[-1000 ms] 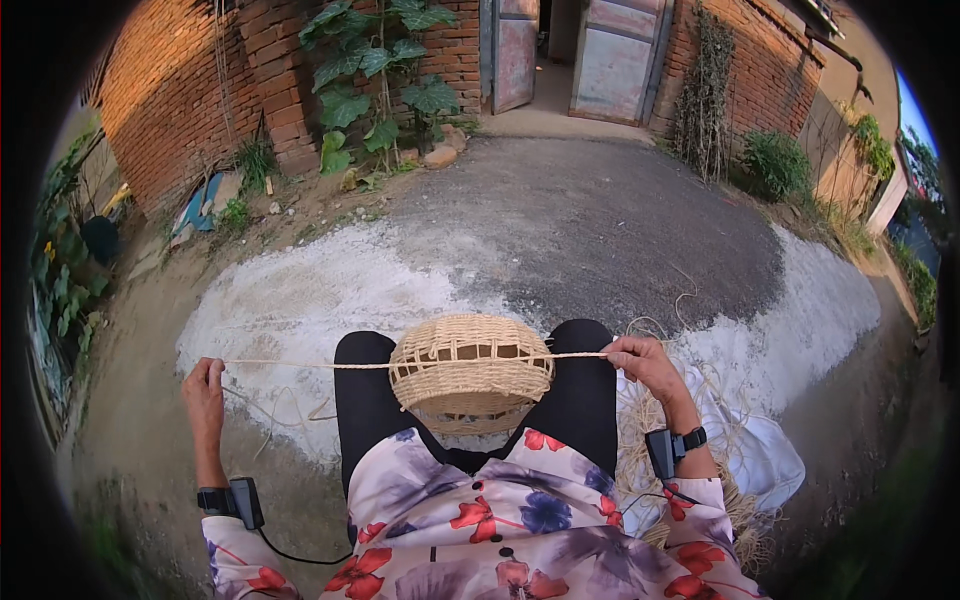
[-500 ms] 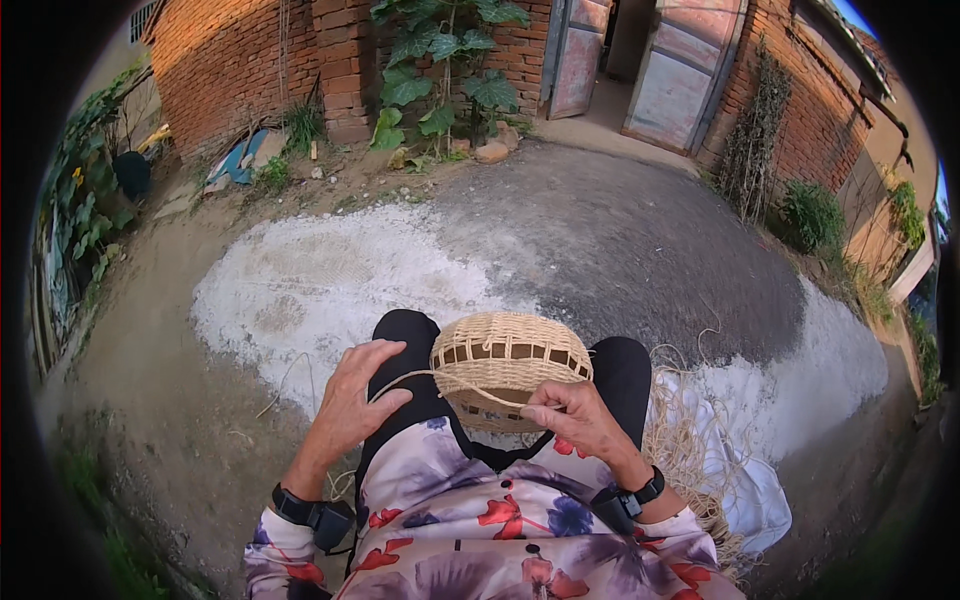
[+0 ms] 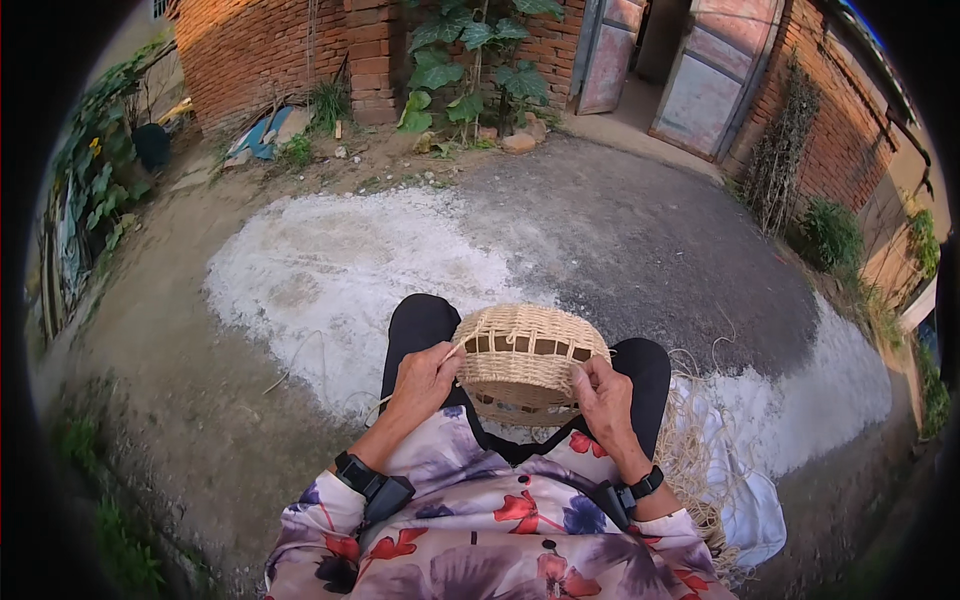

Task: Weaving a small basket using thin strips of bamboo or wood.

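Observation:
A pale woven basket [image 3: 530, 368] with a band of square openings rests between my knees. My left hand [image 3: 424, 382] is closed at its left side, pinching a thin straw-coloured cord [image 3: 457, 351] that runs up against the weave. A loose tail of cord shows beside that wrist. On the basket's right side my right hand [image 3: 604, 398] grips the edge, thumb and fingers pressed together. Whether cord also lies between those fingers is hidden.
To my right, a tangle of pale strands [image 3: 672, 440] lies on a white sack [image 3: 745, 500]. White powdery material [image 3: 350, 250] and dark grey material [image 3: 650, 240] cover the ground ahead. Beyond are a brick wall [image 3: 260, 60], a climbing leafy plant [image 3: 468, 70] and a partly opened metal door [image 3: 712, 85].
My left hand has moved right and closed on the cord at the basket's left side. My right hand has shifted from the cord in front to the basket's right edge.

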`<state>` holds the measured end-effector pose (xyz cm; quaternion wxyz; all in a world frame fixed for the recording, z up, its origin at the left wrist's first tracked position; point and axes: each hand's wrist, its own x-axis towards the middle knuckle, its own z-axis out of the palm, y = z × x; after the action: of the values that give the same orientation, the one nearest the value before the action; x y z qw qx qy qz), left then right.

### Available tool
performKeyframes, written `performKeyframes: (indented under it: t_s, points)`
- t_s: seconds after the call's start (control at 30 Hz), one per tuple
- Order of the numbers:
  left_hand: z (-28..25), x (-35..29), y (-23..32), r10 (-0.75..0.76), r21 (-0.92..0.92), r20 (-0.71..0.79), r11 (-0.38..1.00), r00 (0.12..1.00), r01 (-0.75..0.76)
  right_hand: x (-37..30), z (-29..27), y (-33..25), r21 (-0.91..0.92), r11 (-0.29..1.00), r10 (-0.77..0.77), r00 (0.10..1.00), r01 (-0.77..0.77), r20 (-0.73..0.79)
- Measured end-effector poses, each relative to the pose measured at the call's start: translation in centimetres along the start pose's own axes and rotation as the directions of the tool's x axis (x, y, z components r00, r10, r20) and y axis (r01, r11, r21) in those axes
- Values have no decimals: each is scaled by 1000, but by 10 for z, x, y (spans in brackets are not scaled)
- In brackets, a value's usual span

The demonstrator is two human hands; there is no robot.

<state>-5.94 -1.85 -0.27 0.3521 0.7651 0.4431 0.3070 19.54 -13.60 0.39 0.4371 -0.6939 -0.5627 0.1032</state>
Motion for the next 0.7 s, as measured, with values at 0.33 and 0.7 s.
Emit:
performKeyframes:
  t_s: [0.33,0.7]
  points:
    - [7,31,10,-215,-690,560,412,800,594,-13,-4,30,403,902,194,980,-156,-53]
    - [33,34,87,-5,-413,534,871,845,266,-7,-29,57,-405,883,-273,961,235,-37]
